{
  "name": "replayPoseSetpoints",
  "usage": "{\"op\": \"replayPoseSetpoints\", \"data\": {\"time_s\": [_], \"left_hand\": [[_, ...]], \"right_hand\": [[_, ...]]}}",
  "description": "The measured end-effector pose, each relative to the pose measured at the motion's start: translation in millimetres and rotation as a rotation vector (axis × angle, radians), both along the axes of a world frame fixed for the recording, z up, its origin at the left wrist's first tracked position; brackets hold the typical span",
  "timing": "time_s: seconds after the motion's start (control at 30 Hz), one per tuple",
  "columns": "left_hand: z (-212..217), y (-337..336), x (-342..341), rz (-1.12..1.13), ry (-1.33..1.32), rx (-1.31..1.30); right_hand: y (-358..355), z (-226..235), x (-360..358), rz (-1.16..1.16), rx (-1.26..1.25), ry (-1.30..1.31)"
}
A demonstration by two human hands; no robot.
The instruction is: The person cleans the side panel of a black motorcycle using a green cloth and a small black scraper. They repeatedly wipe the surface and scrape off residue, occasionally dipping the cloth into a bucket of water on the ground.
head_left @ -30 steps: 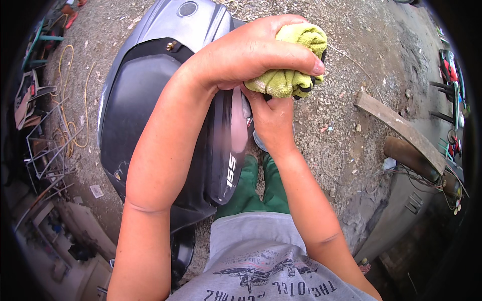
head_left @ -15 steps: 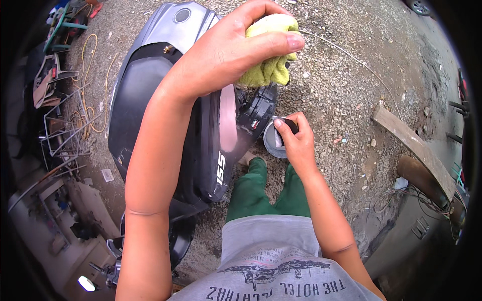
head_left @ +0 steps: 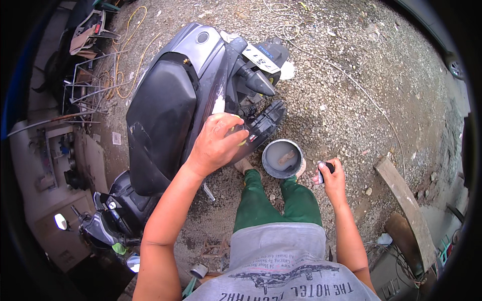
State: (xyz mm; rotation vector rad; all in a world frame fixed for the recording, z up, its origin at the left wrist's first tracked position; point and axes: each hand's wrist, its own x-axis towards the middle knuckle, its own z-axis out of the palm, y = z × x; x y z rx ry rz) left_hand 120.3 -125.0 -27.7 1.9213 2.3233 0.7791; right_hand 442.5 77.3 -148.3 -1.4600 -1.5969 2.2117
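A scooter with a black seat [head_left: 163, 95] and grey tail stands left of centre. My left hand [head_left: 213, 143] is closed on a yellow-green cloth [head_left: 242, 143], mostly hidden under the fingers, against the scooter's side panel. Just beyond the fingers, a whitish patch [head_left: 219, 103] shows on that panel. Out to the right, my right hand [head_left: 334, 180] grips a small black block with a pale edge [head_left: 329, 168]; its kind is unclear. Between the hands stands a round bucket [head_left: 265, 161] of cloudy grey water, with a brownish piece in it.
Gravel covers the ground. A wooden plank [head_left: 406, 210] lies at the right beside a rusty curved piece [head_left: 404, 238]. A pale cord [head_left: 369, 98] crosses the gravel. Another motorcycle [head_left: 108, 220] stands lower left, and metal frames [head_left: 83, 93] with a yellow hose [head_left: 118, 75] lie far left.
My left hand has come down and nearer with the cloth, onto the side panel. My right hand has moved right, from over the bucket to beside it, still holding the block.
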Motion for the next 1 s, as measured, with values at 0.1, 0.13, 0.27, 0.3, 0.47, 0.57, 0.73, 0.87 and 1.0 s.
{"op": "replayPoseSetpoints", "data": {"time_s": [0.1,0.13,0.27,0.3,0.47,0.57,0.73,0.87,1.0], "left_hand": [[-1.3,-18.8,31.4,0.12,-0.059,-0.036],[-2.5,-22.1,44.8,0.188,-0.088,-0.036],[-3.6,-9.2,111.8,0.486,-0.253,0.008],[-12.4,-6.4,132.0,0.563,-0.378,0.029],[-85.7,15.8,193.4,0.894,-1.314,0.06],[-132.4,7.2,203.2,0.849,-1.819,-0.026],[-225.8,-18.7,215.9,0.784,-2.107,-0.398],[-306.2,-26.4,216.8,0.72,-2.006,-0.612],[-398.8,-16.1,225.9,0.914,-1.858,-0.95]], "right_hand": [[19.2,4.4,2.4,0.044,0.04,-0.011],[24.8,4.9,5.0,0.039,0.049,0.003],[32.2,0.4,2.1,0.227,0.001,-0.016],[18.9,-18.9,7.7,0.217,0.248,0.099],[13.5,-11.6,5.7,0.315,0.051,-0.032],[-0.4,-49.8,8.1,0.356,-0.273,-0.102],[-46.2,-157.8,46.3,0.25,-0.397,-0.078],[-77.0,-243.2,52.2,0.185,-0.276,-0.173],[-119.7,-335.3,63.4,0.26,0.223,-0.388]]}}
